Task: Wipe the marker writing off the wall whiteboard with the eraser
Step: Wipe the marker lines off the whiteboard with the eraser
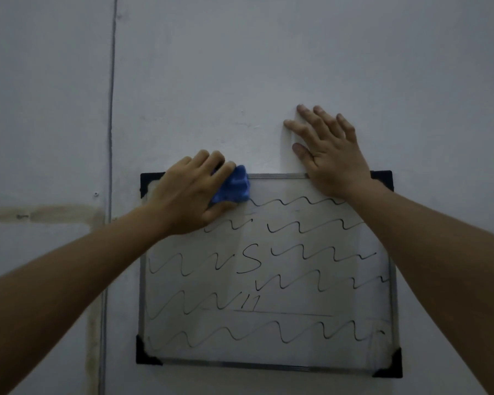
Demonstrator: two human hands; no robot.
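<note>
A small whiteboard (268, 349) with a silver frame and black corner caps hangs on the wall. Black wavy marker lines (305, 229) run across it in several rows, with an "S" and an underlined "11" near the middle. My left hand (188, 195) grips a crumpled blue eraser cloth (234, 186) and presses it against the board's top left area, where the surface beside it looks wiped. My right hand (328, 155) lies flat with fingers spread, its palm over the board's top edge near the right corner and its fingers on the wall.
The pale wall (268, 67) surrounds the board. A thin vertical seam or conduit (110, 138) runs down the wall to the left. A brownish horizontal stain (40, 212) marks the wall at far left.
</note>
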